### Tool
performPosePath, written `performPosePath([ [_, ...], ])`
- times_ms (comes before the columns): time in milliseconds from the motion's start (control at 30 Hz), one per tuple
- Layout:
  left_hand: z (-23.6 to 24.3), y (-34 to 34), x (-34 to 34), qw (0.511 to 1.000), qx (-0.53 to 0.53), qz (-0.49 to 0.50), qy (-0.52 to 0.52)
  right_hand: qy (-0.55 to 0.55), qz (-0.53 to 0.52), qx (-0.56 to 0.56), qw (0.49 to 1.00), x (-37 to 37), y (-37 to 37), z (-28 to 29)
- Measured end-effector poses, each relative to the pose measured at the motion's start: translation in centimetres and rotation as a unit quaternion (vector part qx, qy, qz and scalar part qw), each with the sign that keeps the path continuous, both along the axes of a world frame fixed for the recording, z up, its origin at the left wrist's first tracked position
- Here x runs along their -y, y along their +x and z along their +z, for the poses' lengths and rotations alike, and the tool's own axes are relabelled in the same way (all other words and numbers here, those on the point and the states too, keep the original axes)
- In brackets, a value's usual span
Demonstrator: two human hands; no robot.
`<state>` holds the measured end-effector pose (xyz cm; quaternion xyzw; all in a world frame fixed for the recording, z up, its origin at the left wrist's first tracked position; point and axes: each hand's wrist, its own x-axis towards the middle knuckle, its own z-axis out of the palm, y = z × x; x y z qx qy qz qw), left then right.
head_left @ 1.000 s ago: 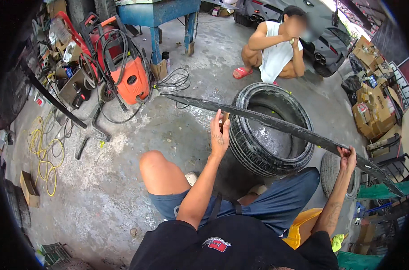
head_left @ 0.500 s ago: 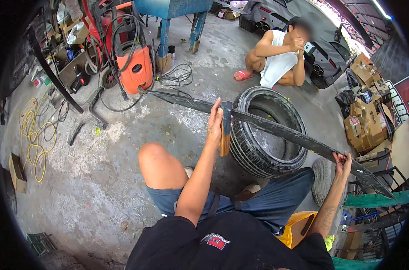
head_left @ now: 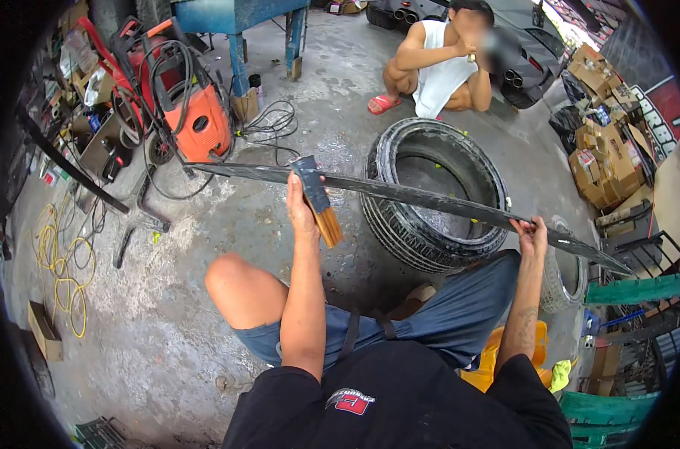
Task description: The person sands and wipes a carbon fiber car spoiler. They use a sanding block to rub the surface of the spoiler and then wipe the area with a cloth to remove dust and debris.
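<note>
Strip (head_left: 430, 200) spans above tire (head_left: 433, 196) | left hand (head_left: 301, 203) grips brush (head_left: 319, 200) on strip | right hand (head_left: 533, 233) closed on strip | I see stained concrete floor (head_left: 130, 314), orange washer (head_left: 197, 123), blue bench (head_left: 239, 15), boxes (head_left: 605, 165), crouching person (head_left: 441, 63)

Open concrete to the left, clutter to the right and far side

The grey concrete floor (head_left: 153, 299) lies bare left of the bent knee, toward its near-left edge. A long black rubber strip (head_left: 430, 200) spans across in front, barring reach beyond; just behind it lies the black tyre (head_left: 430, 194). The orange pressure washer (head_left: 197, 123) with black hoses crowds the far-left corner, a coiled yellow cable (head_left: 59, 277) the left edge, brown cardboard boxes (head_left: 605, 161) the right.
</note>
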<state>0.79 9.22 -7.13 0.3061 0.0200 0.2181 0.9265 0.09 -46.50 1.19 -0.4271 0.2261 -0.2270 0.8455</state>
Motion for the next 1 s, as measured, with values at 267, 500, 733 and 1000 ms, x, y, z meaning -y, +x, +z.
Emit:
performPosePath([
  [267, -0.6, 0.4, -2.1, 0.998, -0.021, 0.034, 0.052, 0.046, 0.078, 0.075, 0.993, -5.2, 1.2, -4.4],
  [500, 0.0, -1.2, -2.7, 0.987, -0.049, 0.024, 0.152, 0.053, -0.026, 0.038, 0.998, -7.0, 0.0, -7.8],
  [733, 0.3, -1.8, -1.8, 0.988, -0.05, -0.014, 0.146, 0.09, -0.036, 0.081, 0.992, -5.2, -2.1, -11.0],
  [1000, 1.3, -0.7, 2.0, 0.975, -0.051, -0.1, 0.192, 0.093, -0.111, 0.1, 0.984, -0.9, -1.0, -8.7],
])
